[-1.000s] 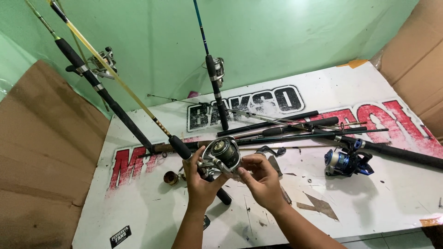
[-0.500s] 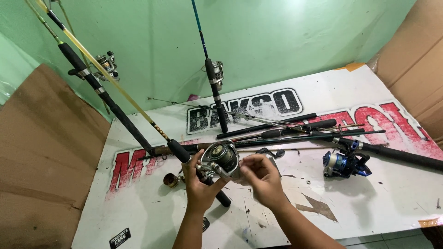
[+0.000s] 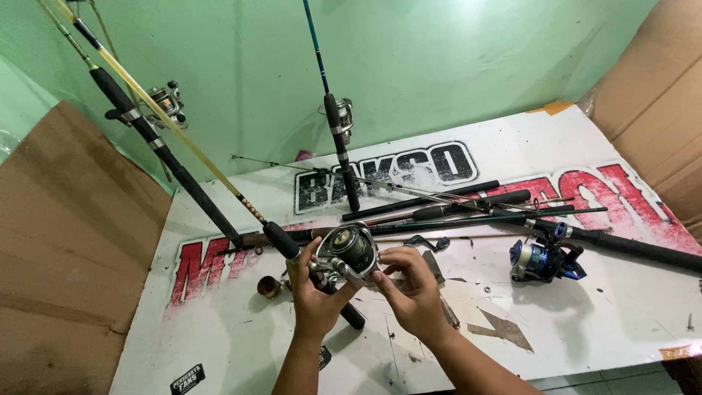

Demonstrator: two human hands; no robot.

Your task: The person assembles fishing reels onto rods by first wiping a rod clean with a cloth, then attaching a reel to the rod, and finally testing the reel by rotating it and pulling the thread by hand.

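Silver reel [image 3: 351, 250] on yellow rod [image 3: 183, 143], left hand [image 3: 313, 296] gripping; right hand [image 3: 413, 289] touching

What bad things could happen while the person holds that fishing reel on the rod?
1. The left hand and right hand work close around the silver spinning reel; fingers might get pinched.
2. The yellow rod juts up over the table toward the green wall; a twist might knock its tip against it.
3. The small brass part lies loose beside the left hand and might roll off.
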